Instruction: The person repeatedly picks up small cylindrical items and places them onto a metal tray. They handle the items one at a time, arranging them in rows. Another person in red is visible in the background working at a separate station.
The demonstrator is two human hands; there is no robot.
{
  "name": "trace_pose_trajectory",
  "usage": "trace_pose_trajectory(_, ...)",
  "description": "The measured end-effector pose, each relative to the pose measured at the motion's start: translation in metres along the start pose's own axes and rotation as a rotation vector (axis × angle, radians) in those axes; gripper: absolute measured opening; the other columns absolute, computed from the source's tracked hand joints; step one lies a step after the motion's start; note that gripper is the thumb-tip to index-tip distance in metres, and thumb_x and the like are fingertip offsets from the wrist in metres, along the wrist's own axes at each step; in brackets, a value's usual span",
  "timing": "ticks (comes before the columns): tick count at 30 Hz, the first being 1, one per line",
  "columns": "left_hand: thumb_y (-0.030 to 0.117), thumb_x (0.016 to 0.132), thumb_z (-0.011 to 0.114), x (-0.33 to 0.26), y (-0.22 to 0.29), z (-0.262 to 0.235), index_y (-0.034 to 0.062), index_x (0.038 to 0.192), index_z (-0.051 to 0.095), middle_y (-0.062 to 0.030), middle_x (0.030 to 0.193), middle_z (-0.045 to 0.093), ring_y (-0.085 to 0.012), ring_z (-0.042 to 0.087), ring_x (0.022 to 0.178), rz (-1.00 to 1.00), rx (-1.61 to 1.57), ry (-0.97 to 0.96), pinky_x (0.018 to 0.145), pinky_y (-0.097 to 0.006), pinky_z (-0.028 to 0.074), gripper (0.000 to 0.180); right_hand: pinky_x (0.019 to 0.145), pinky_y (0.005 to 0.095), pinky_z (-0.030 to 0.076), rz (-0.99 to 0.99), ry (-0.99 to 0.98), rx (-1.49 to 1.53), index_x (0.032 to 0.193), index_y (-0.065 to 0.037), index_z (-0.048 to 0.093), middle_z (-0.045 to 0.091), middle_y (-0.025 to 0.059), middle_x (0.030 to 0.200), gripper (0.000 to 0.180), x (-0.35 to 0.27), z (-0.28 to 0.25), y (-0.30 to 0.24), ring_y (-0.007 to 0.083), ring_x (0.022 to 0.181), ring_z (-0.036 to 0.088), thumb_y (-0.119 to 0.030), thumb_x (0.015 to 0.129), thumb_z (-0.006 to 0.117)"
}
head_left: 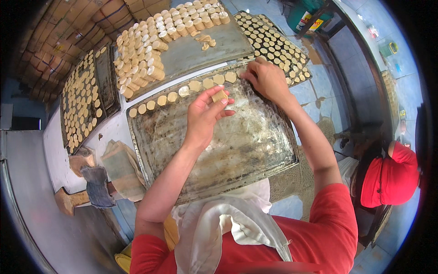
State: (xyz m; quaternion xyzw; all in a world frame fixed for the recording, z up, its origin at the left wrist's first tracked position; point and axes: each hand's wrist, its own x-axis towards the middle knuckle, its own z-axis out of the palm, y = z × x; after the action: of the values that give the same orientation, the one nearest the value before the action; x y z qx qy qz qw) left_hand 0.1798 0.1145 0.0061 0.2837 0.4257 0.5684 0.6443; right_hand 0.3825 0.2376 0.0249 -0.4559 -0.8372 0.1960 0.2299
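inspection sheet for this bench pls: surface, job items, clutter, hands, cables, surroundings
surface: worn metal tray on a pale table, mostly bare.
job's things: one row of dough discs along the tray's far edge; small stack of discs in left hand.
clutter: folded cloths, wooden tool; tray with stacked discs; filled trays left and far right.
grippers: left hand fingers closed on the stack; right hand at the row's right end, fingers curled down.
cables: nothing seen.
surroundings: cardboard boxes behind, blue floor, person in red at right.
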Motion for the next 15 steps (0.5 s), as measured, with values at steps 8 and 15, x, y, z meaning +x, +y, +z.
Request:
trace_pose_trajectory(8,0.003,0.109,0.067,0.018,-0.009,0.016,-0.0075,0.151,0.057,-0.0188,0.145,0.062,-0.0258,0.074,0.120,-0.025,0.064,-0.064,0.091,-0.037,0.068,0.044,0.082,0.0447,0.058,0.048,-0.078,0.179,0.106,-0.002,0.078,0.078,0.0203,0.099,0.020,-0.007,-0.013,0.024,0.0325,0.091,0.076,-0.021,0.102,0.072)
trace_pose_trajectory(15,0.004,0.108,0.069,0.022,-0.014,0.026,-0.0055,0.153,0.057,-0.0176,0.144,0.064,-0.0281,0.074,0.123,0.004,0.005,-0.134,0.094,-0.038,0.068,0.048,0.074,0.0368,0.055,0.098,-0.166,0.485,0.106,-0.004,0.078,0.076,0.0090,0.086,0.033,-0.027,-0.014,0.024,0.0171,0.077,0.067,-0.036,0.103,0.079)
